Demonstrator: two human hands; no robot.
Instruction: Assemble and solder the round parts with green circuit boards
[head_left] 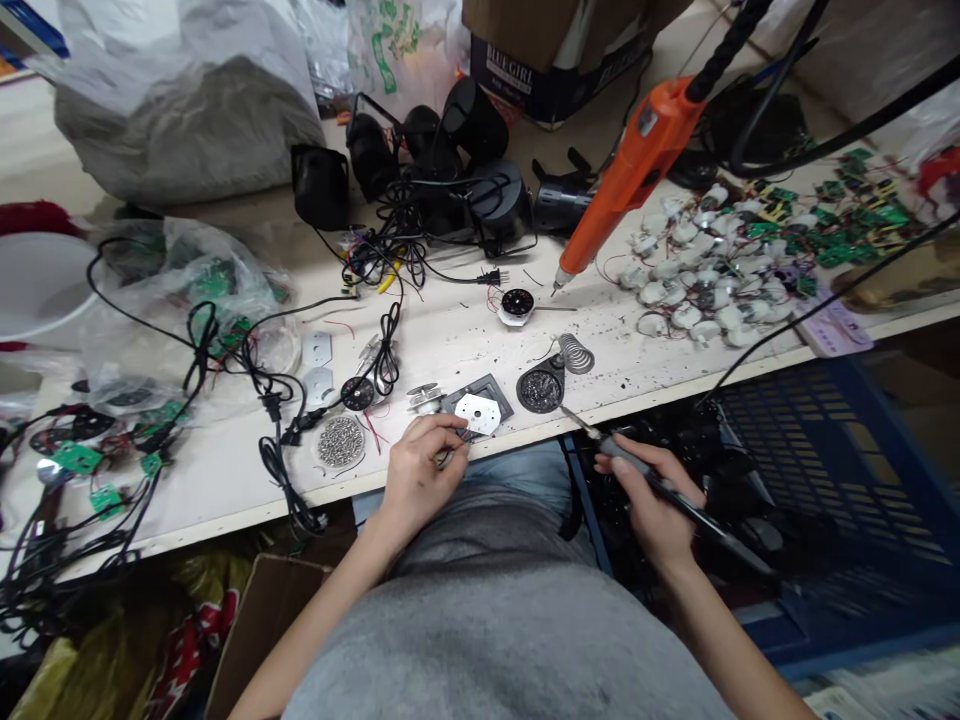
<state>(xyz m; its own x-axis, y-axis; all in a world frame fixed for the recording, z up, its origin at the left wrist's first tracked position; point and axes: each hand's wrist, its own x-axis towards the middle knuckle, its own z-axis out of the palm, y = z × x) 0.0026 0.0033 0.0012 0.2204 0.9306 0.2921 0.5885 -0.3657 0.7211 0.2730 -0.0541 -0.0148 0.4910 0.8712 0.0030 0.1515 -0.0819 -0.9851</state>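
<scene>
My right hand is wrapped round the handle of a soldering iron. The iron's tip is at the edge of a dark round dish of blackened residue, next to a coiled wire holder. With fingers pinched, my left hand holds thin wires beside a white metal plate with holes. That plate lies on a grey square block near the bench's front edge. Just behind the left hand stands a small metal-and-white part.
An orange electric screwdriver hangs over the bench, above a black disc part. Screws fill a round dish at left. Small white motors and green circuit boards are heaped right. A blue crate stands below; black cables overhang the edge.
</scene>
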